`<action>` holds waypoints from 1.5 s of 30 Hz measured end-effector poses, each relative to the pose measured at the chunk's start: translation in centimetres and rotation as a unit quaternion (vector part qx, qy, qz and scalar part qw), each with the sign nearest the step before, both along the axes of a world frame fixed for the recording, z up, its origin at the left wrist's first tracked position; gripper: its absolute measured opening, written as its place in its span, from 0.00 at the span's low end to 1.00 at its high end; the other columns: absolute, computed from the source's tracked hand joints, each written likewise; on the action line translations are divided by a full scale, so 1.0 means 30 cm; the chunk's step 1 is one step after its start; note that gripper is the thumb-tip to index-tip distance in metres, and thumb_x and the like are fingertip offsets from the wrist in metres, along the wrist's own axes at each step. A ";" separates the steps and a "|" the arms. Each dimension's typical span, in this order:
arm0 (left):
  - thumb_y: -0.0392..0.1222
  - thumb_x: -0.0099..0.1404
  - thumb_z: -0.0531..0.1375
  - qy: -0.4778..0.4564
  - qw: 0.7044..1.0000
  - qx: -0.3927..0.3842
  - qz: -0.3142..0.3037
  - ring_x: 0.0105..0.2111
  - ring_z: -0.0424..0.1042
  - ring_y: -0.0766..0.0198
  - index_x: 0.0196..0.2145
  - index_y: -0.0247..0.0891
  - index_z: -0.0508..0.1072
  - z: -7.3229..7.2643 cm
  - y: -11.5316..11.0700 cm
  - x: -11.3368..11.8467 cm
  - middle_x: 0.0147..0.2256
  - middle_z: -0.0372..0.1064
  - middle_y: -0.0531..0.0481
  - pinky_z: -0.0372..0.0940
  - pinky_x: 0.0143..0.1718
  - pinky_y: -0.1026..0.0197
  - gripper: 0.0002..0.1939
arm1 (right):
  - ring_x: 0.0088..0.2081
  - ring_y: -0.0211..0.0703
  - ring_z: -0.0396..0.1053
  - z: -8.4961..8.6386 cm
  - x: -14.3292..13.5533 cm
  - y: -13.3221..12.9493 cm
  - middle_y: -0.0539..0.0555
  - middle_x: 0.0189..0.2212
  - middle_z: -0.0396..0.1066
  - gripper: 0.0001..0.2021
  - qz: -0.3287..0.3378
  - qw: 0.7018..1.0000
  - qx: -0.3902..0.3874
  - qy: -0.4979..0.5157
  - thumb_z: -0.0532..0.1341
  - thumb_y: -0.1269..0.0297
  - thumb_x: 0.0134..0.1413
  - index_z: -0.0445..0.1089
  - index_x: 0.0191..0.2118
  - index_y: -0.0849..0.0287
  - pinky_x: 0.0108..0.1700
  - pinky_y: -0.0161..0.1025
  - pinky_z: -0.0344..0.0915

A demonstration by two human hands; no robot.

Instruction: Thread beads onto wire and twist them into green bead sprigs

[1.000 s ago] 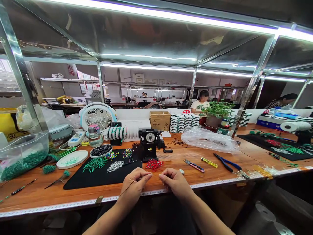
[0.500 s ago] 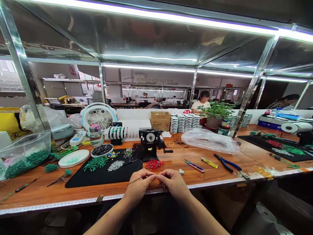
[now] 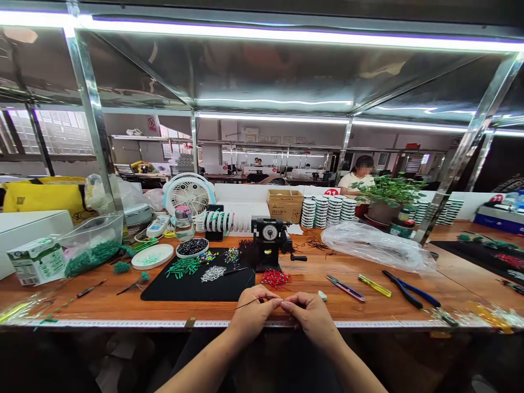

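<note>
My left hand [image 3: 254,312] is closed in a pinch on a thin dark cord [image 3: 247,303], whose end sticks out to the left. My right hand [image 3: 308,312] pinches too, its fingertips meeting those of the left; what lies between them is too small to name. Just beyond the hands sits a pile of red beads [image 3: 275,278]. Behind it stands a black winding device with a dial [image 3: 270,233]. To the left, a black mat [image 3: 180,288] bears green tubes [image 3: 183,267], silvery pieces [image 3: 213,273] and colourful beads [image 3: 232,255].
Small scissors [image 3: 346,288], a yellow tool [image 3: 374,285] and blue-handled pliers [image 3: 411,289] lie to the right. A clear plastic bag [image 3: 376,245], potted plant [image 3: 385,196] and stacked spools [image 3: 334,210] stand behind. A person [image 3: 357,179] sits farther back. A white dish [image 3: 152,256] is left.
The view has turned left, so the bench and hands appear farther right, and a green-and-white box has come into view. Both hands keep their pinch together.
</note>
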State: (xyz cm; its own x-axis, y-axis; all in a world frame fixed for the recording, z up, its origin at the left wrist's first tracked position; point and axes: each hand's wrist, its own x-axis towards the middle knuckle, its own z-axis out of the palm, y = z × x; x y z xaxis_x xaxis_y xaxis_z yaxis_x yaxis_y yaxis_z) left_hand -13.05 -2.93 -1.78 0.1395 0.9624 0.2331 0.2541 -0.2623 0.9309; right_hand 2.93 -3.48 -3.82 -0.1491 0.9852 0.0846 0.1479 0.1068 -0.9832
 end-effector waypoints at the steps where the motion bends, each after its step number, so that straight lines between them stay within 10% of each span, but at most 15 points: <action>1: 0.44 0.50 0.64 -0.009 1.000 -0.002 -0.002 0.30 0.67 0.59 0.23 0.40 0.79 -0.002 0.001 0.001 0.25 0.72 0.49 0.58 0.34 0.61 0.06 | 0.21 0.35 0.57 0.001 0.001 -0.002 0.49 0.19 0.63 0.16 0.001 1.000 0.003 -0.003 0.62 0.52 0.45 0.71 0.27 0.64 0.22 0.32 0.57; 9: 0.56 0.53 0.62 -0.188 0.977 -0.083 0.049 0.15 0.47 0.75 0.30 0.32 0.76 -0.004 -0.012 -0.064 0.21 0.64 0.52 0.40 0.16 0.67 0.21 | 0.24 0.37 0.58 -0.004 0.030 -0.013 0.51 0.20 0.65 0.13 0.001 0.995 0.065 -0.071 0.61 0.56 0.48 0.70 0.24 0.62 0.26 0.34 0.53; 22: 0.50 0.51 0.68 -0.326 0.932 -0.133 0.083 0.19 0.56 0.75 0.33 0.32 0.77 -0.004 -0.099 -0.139 0.27 0.67 0.49 0.48 0.17 0.71 0.18 | 0.29 0.41 0.62 0.000 0.032 -0.027 0.52 0.24 0.68 0.12 0.021 0.987 0.092 -0.130 0.60 0.57 0.50 0.71 0.25 0.61 0.33 0.37 0.56; 39: 0.50 0.49 0.68 -0.346 0.927 -0.123 0.074 0.19 0.55 0.75 0.29 0.33 0.76 -0.002 -0.101 -0.145 0.25 0.65 0.51 0.48 0.18 0.70 0.17 | 0.24 0.39 0.59 -0.024 0.058 -0.018 0.51 0.21 0.63 0.17 0.040 0.991 0.076 -0.106 0.59 0.51 0.51 0.68 0.25 0.61 0.26 0.35 0.55; 45: 0.54 0.51 0.66 -0.286 0.950 -0.110 0.062 0.16 0.52 0.75 0.28 0.32 0.75 0.004 -0.103 -0.110 0.21 0.61 0.54 0.45 0.16 0.69 0.19 | 0.30 0.43 0.61 0.059 0.024 -0.046 0.54 0.28 0.63 0.18 -0.065 0.978 0.165 -0.110 0.62 0.47 0.47 0.77 0.33 0.58 0.32 0.38 0.58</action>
